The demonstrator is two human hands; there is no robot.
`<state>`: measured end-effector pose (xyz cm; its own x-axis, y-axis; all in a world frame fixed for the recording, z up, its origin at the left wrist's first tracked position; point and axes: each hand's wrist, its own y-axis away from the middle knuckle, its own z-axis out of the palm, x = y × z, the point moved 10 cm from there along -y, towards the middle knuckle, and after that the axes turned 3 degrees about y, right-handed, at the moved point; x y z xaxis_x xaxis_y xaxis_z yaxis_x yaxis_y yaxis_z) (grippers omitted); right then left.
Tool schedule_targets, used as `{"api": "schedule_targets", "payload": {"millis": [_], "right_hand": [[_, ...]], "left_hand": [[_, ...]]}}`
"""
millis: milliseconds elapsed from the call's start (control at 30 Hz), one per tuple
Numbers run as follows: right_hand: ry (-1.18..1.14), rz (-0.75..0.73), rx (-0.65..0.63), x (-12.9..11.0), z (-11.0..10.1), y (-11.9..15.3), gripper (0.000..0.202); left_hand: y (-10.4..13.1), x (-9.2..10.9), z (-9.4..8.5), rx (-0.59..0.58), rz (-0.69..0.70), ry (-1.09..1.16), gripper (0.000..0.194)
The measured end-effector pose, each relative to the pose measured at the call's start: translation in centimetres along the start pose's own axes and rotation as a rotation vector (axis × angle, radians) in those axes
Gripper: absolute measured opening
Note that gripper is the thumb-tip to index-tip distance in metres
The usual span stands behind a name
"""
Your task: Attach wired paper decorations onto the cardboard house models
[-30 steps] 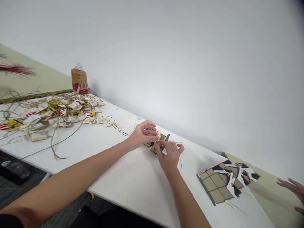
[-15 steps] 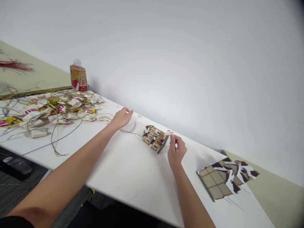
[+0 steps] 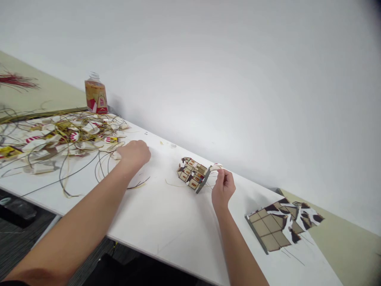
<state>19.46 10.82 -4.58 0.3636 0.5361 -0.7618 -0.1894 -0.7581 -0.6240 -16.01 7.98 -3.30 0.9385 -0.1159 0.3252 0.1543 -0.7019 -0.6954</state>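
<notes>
Right hand (image 3: 223, 192): my thumb and forefinger were pinched together on a white piece (image 3: 216, 167), probably to steady so light an item by its edge. Left hand (image 3: 135, 154): turned away beside the wire pile (image 3: 74, 137); whether its fingers gripped anything, I could not tell. Small cardboard model (image 3: 193, 173): on the table (image 3: 175, 222), between my hands, its grey edge just beside the white piece. Larger panelled model (image 3: 269, 228): off to the right, seemingly giving my wrist room. Bottle (image 3: 96, 95): upright behind the pile.

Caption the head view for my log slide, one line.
Left hand at the wired pile, right hand beside the small model house, bottle behind.
</notes>
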Motion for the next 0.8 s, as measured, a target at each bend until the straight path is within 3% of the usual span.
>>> {"api": "schedule_targets", "payload": {"millis": [67, 167, 267, 333, 400, 567, 667, 800], "right_hand": [[0.034, -0.053, -0.012, -0.6, 0.1, 0.1, 0.034], [0.118, -0.251, -0.071, -2.5, 0.7, 0.7, 0.026], [0.162, -0.530, -0.158, -4.9, 1.7, 2.2, 0.015], [0.155, -0.679, -0.188, -6.2, 2.0, 3.2, 0.009], [0.158, -0.772, -0.197, -7.1, 2.2, 3.9, 0.009], [0.188, -0.850, -0.223, -7.9, 2.5, 4.2, 0.008], [0.186, -0.831, -0.246, -7.4, 2.4, 3.7, 0.008], [0.274, -0.706, -0.341, -5.5, 2.9, 2.2, 0.018]], "left_hand": [[0.0, 2.2, -0.1, -0.003, -0.055, -0.068, 0.038], [0.2, 8.3, 0.3, -0.046, 0.044, -0.084, 0.034], [2.2, 16.8, 0.8, -0.085, 0.500, 0.027, 0.047], [4.0, 19.7, 1.1, -0.118, 0.679, 0.113, 0.050], [5.0, 20.7, 1.3, -0.125, 0.744, 0.182, 0.045], [5.4, 20.4, 1.1, -0.012, 0.760, 0.247, 0.026], [4.4, 19.3, 1.1, 0.043, 0.680, 0.124, 0.023], [2.4, 16.4, 0.7, 0.073, 0.487, -0.052, 0.028]]}}
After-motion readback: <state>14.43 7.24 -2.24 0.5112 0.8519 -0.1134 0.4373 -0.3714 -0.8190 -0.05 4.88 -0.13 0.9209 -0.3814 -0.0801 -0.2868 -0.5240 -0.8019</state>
